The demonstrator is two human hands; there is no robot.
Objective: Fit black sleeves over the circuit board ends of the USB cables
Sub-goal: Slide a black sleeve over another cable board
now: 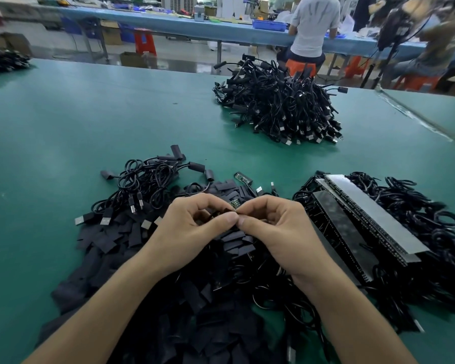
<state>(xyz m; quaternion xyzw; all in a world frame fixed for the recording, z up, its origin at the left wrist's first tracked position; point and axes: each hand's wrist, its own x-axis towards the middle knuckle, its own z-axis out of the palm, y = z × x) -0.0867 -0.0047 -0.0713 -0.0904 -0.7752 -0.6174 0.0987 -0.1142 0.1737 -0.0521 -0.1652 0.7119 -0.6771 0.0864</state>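
My left hand [195, 227] and right hand [276, 229] met low over the green table [63, 127], thumb tips touching. Fingers on both were curled in, pinching one small piece betw. them. A circuit board end [233, 205] poked up just above the thumbs, w/ a row of contacts showing. Something dark sat under my left fingers. Couldn't tell if it was a sleeve, or how far on it was.

Right under my wrists lay a heap of flat black sleeves [108, 240], spread to the left and toward me. Behind that heap, to the left, lay coiled cables [147, 179] w/ short black tubes on their far ends and USB plugs pointing my way. One loose board [243, 177] lay just beyond my hands, apart from them.

To the right was a 2nd tangle of cables [431, 232] w/ long panel strips [365, 214] lying across it at an angle. Farther out, right of centre, stood a tall cable pile [279, 106], plugs fanned along its near side. Another dark pile [3, 60] sat at the far left edge, blurred.

Past the table a person in a white shirt [311, 30] sat on an orange stool [301, 68], back to me, at a blue bench [168, 22].
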